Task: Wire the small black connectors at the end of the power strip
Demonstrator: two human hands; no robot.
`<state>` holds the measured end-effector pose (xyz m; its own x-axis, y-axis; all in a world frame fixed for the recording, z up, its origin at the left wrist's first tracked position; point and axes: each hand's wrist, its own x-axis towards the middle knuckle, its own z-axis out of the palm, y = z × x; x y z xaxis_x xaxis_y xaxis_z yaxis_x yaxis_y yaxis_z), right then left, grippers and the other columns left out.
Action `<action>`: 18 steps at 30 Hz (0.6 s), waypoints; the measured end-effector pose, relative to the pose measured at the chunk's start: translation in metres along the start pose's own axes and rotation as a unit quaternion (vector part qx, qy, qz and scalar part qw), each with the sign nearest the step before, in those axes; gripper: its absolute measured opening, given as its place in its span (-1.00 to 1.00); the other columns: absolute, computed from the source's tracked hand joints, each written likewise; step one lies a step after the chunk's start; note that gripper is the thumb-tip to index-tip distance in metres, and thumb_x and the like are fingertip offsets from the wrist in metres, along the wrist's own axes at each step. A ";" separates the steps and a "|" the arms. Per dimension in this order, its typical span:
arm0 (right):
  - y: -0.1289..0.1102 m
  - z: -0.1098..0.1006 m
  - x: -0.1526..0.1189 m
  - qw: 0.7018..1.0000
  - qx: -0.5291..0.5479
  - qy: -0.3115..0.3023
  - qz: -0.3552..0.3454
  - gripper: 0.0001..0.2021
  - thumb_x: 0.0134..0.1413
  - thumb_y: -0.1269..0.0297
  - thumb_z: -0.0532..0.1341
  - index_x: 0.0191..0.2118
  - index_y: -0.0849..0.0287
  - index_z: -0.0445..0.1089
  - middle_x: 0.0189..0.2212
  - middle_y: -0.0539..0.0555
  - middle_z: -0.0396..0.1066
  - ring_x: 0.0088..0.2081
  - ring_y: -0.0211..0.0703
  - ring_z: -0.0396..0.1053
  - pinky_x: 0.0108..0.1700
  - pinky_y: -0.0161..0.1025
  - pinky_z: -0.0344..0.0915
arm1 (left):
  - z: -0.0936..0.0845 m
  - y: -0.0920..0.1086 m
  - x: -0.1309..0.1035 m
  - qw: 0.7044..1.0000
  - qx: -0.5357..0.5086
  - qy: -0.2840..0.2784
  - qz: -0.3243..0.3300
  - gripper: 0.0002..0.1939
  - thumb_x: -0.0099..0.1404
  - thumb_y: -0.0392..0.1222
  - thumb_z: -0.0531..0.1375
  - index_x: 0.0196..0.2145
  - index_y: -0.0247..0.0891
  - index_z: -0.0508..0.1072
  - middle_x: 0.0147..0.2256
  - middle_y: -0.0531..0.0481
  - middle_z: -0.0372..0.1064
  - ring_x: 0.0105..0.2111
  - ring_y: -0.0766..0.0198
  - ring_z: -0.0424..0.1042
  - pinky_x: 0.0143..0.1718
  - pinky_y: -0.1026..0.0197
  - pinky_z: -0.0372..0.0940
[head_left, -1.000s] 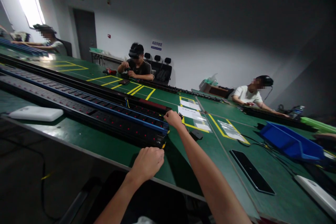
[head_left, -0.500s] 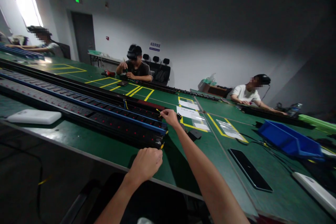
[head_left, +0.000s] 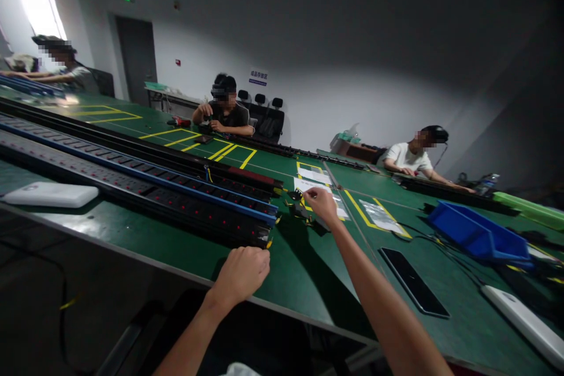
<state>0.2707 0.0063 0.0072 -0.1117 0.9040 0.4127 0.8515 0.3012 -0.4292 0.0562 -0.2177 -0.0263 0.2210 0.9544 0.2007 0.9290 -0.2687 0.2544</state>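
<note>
Long black strips with red dots (head_left: 194,211) and a blue rail (head_left: 220,195) beside them run across the green table from the left. My left hand (head_left: 244,273) is closed at the near right end of the strips, beside a small yellow piece (head_left: 269,244); whatever its fingers hold is hidden. Further right, my right hand (head_left: 321,202) is raised over the papers, fingers pinched together, and what is between them is too small to make out. Just left of it lie small black parts (head_left: 299,207) with yellow bits.
A blue bin (head_left: 480,229), a dark phone (head_left: 414,282) and a white power bank (head_left: 524,320) are on the right. Another white device (head_left: 53,194) lies at the left edge. Cables cross the table near the bin. Three people sit beyond the table.
My right hand has moved right, away from the ends of the strips, to beside the small black parts. My left hand has stayed at the strip end. The view has shifted slightly.
</note>
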 end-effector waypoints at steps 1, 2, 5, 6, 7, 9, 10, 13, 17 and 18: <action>0.012 -0.004 -0.003 0.999 -0.004 0.018 0.026 -0.72 0.13 0.11 0.17 -0.25 0.11 0.59 -0.27 0.11 0.58 -0.23 -0.05 0.49 -0.29 -0.29 0.23 | 0.000 0.000 0.000 1.000 0.000 0.001 0.000 -0.73 0.41 -0.24 0.04 -0.42 -0.23 0.44 -0.40 -0.05 0.49 -0.38 0.15 0.51 -0.36 0.22 0.21; 0.024 -0.007 -0.006 0.998 -0.006 0.033 0.052 -0.70 0.14 0.09 0.16 -0.24 0.12 0.59 -0.26 0.12 0.58 -0.23 -0.03 0.49 -0.30 -0.29 0.23 | -0.001 0.000 0.000 1.000 -0.001 0.001 0.000 -0.73 0.41 -0.25 0.04 -0.43 -0.22 0.44 -0.41 -0.05 0.49 -0.38 0.15 0.50 -0.37 0.22 0.20; 0.053 -0.008 -0.013 0.992 -0.017 0.057 0.109 -0.70 0.12 0.10 0.18 -0.22 0.13 0.60 -0.25 0.15 0.57 -0.21 0.01 0.49 -0.33 -0.27 0.21 | -0.002 0.000 0.000 1.000 -0.003 -0.003 0.003 -0.73 0.40 -0.25 0.04 -0.44 -0.22 0.42 -0.42 -0.03 0.49 -0.41 0.18 0.48 -0.39 0.23 0.16; 0.059 -0.007 -0.015 0.991 -0.020 0.057 0.122 -0.69 0.12 0.10 0.18 -0.20 0.13 0.60 -0.24 0.16 0.57 -0.21 0.02 0.49 -0.34 -0.27 0.21 | -0.002 -0.001 0.000 1.000 -0.003 -0.004 0.004 -0.73 0.40 -0.25 0.05 -0.45 -0.21 0.41 -0.42 -0.02 0.48 -0.41 0.19 0.48 -0.40 0.23 0.14; 0.065 -0.005 -0.016 0.990 -0.023 0.054 0.132 -0.70 0.11 0.10 0.18 -0.20 0.12 0.60 -0.24 0.16 0.57 -0.21 0.03 0.48 -0.34 -0.27 0.20 | -0.002 -0.001 0.000 1.000 -0.001 -0.003 0.003 -0.74 0.40 -0.25 0.05 -0.45 -0.21 0.40 -0.43 -0.01 0.47 -0.42 0.20 0.47 -0.41 0.23 0.11; 0.072 0.000 -0.017 0.988 -0.022 0.042 0.145 -0.73 0.08 0.12 0.20 -0.23 0.11 0.60 -0.26 0.16 0.57 -0.23 0.02 0.48 -0.35 -0.27 0.19 | -0.001 -0.002 0.001 1.000 0.003 0.000 -0.001 -0.74 0.40 -0.24 0.06 -0.46 -0.21 0.38 -0.45 0.02 0.46 -0.43 0.22 0.46 -0.43 0.24 0.05; 0.074 0.003 -0.017 0.988 -0.018 0.039 0.145 -0.74 0.07 0.13 0.21 -0.25 0.11 0.60 -0.28 0.15 0.57 -0.24 0.01 0.48 -0.35 -0.28 0.19 | -0.001 -0.002 0.001 1.000 0.006 0.001 -0.002 -0.74 0.40 -0.24 0.06 -0.47 -0.21 0.37 -0.46 0.02 0.45 -0.44 0.23 0.45 -0.44 0.23 0.02; 0.079 0.010 -0.015 0.988 0.020 0.060 0.143 -0.77 0.04 0.17 0.22 -0.31 0.13 0.60 -0.36 0.13 0.55 -0.30 -0.04 0.45 -0.36 -0.29 0.17 | -0.001 -0.003 0.001 1.000 0.013 -0.003 0.000 -0.73 0.40 -0.25 0.04 -0.47 -0.21 0.35 -0.47 0.03 0.42 -0.45 0.27 0.42 -0.44 0.21 -0.04; 0.086 0.018 -0.010 0.943 0.208 0.147 0.216 -0.77 -0.04 0.19 0.25 -0.40 0.26 0.57 -0.54 0.07 0.45 -0.45 -0.14 0.35 -0.44 -0.31 0.14 | -0.001 -0.005 0.002 1.000 0.021 -0.007 0.009 -0.72 0.40 -0.25 0.04 -0.50 -0.22 0.30 -0.49 0.03 0.39 -0.47 0.29 0.37 -0.44 0.19 -0.11; 0.088 0.019 -0.009 0.912 0.265 0.181 0.254 -0.76 -0.06 0.20 0.25 -0.40 0.29 0.55 -0.58 0.03 0.40 -0.50 -0.18 0.30 -0.48 -0.32 0.12 | -0.001 -0.006 0.002 1.000 0.022 -0.006 0.011 -0.71 0.40 -0.24 0.04 -0.51 -0.22 0.28 -0.50 0.04 0.38 -0.48 0.29 0.36 -0.44 0.18 -0.13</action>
<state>0.3373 0.0304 -0.0500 0.4868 0.8371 0.2496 0.3682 0.0625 -0.9276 0.0512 -0.2140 -0.0263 0.2450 0.9500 0.1936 0.9362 -0.2838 0.2075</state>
